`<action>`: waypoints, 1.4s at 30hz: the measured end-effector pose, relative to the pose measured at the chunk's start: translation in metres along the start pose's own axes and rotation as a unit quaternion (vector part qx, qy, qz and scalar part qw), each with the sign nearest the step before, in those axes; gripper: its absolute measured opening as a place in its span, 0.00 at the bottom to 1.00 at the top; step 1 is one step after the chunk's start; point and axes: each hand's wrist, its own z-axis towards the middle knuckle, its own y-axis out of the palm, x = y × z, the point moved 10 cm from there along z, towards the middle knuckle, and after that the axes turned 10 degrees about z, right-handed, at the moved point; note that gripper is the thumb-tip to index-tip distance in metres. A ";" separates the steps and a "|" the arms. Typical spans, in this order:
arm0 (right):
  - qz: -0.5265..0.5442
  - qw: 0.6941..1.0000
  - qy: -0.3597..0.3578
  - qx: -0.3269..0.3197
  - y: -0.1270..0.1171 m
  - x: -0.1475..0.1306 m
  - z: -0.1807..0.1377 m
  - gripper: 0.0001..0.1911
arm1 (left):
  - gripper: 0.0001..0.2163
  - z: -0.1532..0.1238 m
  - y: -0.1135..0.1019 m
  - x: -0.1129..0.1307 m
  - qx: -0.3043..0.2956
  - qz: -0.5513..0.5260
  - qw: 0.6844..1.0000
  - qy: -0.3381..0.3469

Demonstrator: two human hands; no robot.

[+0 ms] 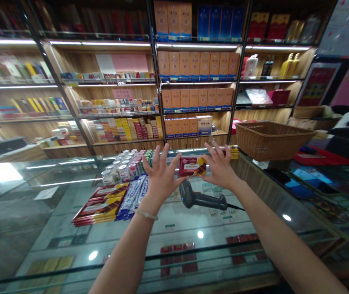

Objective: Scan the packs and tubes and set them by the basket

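A red-and-yellow chocolate snack packet (192,166) faces me between my two hands, above the glass counter. My left hand (161,175) has its thumb and index finger at the packet's left corners, the other fingers raised and spread. At the right end, my right hand (219,168) grips in the same way with thumb and index finger. Just below the packet lies a black barcode scanner (206,200), its cable running right under my right forearm. Left of my left hand are stacked similar red-and-yellow packets (101,204) and blue-and-white packets (134,196).
Several small cans and jars (128,163) stand behind the stacks. A wicker basket (269,141) sits at the right, near a phone-like dark slab (278,176). Shelves with orange boxes (197,65) line the back wall. The glass counter (174,228) has goods beneath it.
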 end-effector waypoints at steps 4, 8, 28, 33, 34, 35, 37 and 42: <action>-0.004 1.000 -0.002 -0.008 -0.003 0.003 0.005 0.30 | 0.36 0.001 0.005 -0.006 0.006 -0.001 1.000 -0.013; -0.008 0.999 -0.026 -0.028 -0.011 0.010 0.012 0.33 | 0.30 0.009 0.008 -0.006 -0.001 -0.008 1.000 -0.009; -0.042 0.987 0.049 -0.147 -0.031 0.173 -0.052 0.32 | 0.26 0.080 0.111 0.150 -0.194 -0.052 0.977 0.077; -0.034 0.970 0.102 -0.217 -0.012 0.210 -0.069 0.33 | 0.31 0.074 0.161 0.173 -0.300 -0.071 0.950 0.052; -0.032 0.967 0.109 -0.228 -0.008 0.215 -0.071 0.32 | 0.31 0.072 0.169 0.176 -0.311 -0.074 0.946 0.052; -0.030 0.964 0.115 -0.239 -0.005 0.219 -0.073 0.32 | 0.31 0.070 0.176 0.179 -0.317 -0.076 0.944 0.053; -0.029 0.957 0.126 -0.259 0.003 0.226 -0.077 0.33 | 0.31 0.067 0.185 0.184 -0.322 -0.077 0.942 0.063; -0.017 0.939 0.150 -0.308 0.021 0.237 -0.082 0.31 | 0.35 0.060 0.204 0.190 -0.364 -0.066 0.926 0.075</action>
